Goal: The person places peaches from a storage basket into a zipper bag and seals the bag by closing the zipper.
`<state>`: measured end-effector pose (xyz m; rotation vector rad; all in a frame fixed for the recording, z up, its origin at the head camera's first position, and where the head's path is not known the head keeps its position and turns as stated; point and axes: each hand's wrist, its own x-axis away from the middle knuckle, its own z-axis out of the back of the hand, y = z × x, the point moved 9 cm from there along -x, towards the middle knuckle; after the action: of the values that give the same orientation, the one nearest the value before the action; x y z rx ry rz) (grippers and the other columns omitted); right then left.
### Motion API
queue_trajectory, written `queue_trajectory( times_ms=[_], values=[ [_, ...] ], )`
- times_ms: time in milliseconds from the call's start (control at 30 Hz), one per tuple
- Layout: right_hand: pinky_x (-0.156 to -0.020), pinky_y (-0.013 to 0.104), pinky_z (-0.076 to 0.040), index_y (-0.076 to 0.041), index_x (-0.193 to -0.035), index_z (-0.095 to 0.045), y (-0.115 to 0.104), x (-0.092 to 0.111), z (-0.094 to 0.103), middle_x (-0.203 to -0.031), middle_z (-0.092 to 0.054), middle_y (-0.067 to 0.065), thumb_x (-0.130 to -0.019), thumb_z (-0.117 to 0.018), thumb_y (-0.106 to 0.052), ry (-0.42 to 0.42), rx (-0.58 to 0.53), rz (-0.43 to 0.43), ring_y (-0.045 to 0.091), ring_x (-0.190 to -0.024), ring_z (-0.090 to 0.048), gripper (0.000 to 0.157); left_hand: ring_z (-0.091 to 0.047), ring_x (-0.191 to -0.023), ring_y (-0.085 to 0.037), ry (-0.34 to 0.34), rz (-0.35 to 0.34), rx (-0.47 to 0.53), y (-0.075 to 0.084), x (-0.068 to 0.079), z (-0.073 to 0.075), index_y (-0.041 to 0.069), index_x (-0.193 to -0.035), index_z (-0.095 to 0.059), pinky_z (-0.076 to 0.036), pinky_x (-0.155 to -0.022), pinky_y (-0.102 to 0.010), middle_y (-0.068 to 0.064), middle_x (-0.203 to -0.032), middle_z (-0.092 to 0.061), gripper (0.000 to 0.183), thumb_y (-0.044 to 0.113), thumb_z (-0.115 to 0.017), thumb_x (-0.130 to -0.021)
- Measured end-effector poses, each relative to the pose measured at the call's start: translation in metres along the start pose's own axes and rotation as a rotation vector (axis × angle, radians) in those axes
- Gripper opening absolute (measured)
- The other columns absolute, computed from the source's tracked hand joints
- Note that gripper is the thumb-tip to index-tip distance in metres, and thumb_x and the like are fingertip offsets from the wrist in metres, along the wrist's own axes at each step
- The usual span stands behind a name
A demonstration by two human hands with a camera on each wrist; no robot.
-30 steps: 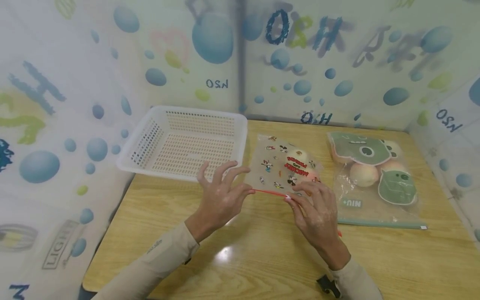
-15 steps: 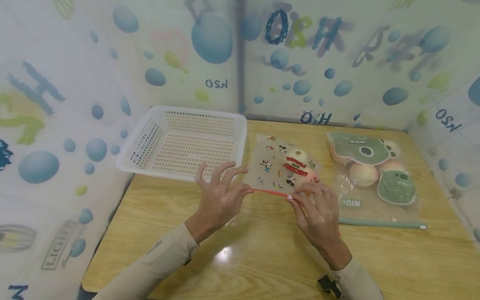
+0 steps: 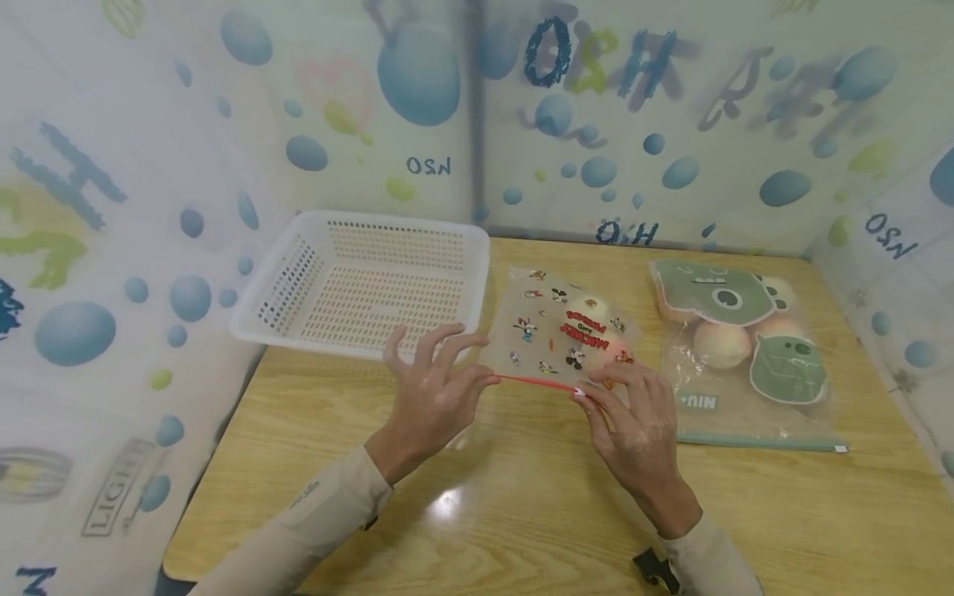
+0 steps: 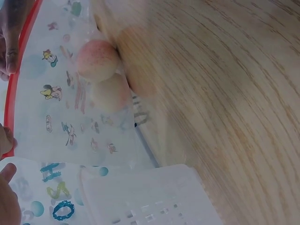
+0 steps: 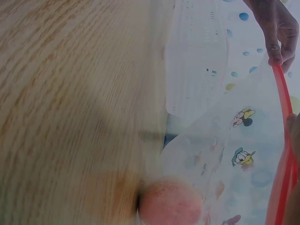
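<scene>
A clear zip bag point(image 3: 538, 352) with cartoon figures and red lettering lies on the table, its red zipper edge point(image 3: 532, 381) towards me. Peaches point(image 4: 97, 61) show through the film. My left hand point(image 3: 432, 397) pinches the left end of that edge between thumb and index finger, other fingers spread. At the white slider point(image 3: 579, 392), my right hand point(image 3: 637, 426) pinches the zipper with thumb and index finger. In the right wrist view, the red strip runs taut from the left fingertips to the right thumb point(image 5: 294, 136), raised above the table.
Behind my left hand stands a white perforated plastic basket point(image 3: 298, 343). To the right lies a second clear zip bag point(image 3: 745, 422) with green animal prints, a green zipper and several peaches point(image 3: 723, 346). Printed fabric walls point(image 3: 596, 132) border the table at the back and sides.
My right hand, with the slider, has shifted slightly right along the red zipper, so more of the strip shows between the hands. The left hand keeps its pinch.
</scene>
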<state>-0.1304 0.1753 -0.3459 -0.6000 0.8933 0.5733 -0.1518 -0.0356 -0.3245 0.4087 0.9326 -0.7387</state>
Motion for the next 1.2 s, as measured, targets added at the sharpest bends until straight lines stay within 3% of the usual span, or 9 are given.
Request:
queue_trajectory(
  times_ms=[367,1200],
  values=[
    [-0.076,0.053,-0.043,0.007,-0.083,-0.076,-0.002,0.001,0.007,-0.097,-0.067,0.019,-0.100,-0.066,-0.026,0.080,0.010,0.042,0.044,-0.089,-0.060,0.039,-0.060,-0.111,-0.034,-0.018,0.014,-0.003,0.000,0.003,-0.001,0.012,-0.075,-0.072,-0.014,-0.101,-0.073,-0.007,-0.107,-0.069,0.017,0.025,-0.076,-0.086],
    [-0.076,0.054,-0.040,0.008,-0.082,-0.073,0.005,0.000,0.012,-0.100,-0.067,0.021,-0.100,-0.066,-0.027,0.073,0.021,0.029,0.045,-0.090,-0.059,0.040,-0.061,-0.108,-0.033,0.003,0.014,0.002,-0.003,0.002,-0.001,0.013,-0.076,-0.071,-0.016,-0.101,-0.073,-0.005,-0.103,-0.068,0.016,0.025,-0.077,-0.085]
  ],
)
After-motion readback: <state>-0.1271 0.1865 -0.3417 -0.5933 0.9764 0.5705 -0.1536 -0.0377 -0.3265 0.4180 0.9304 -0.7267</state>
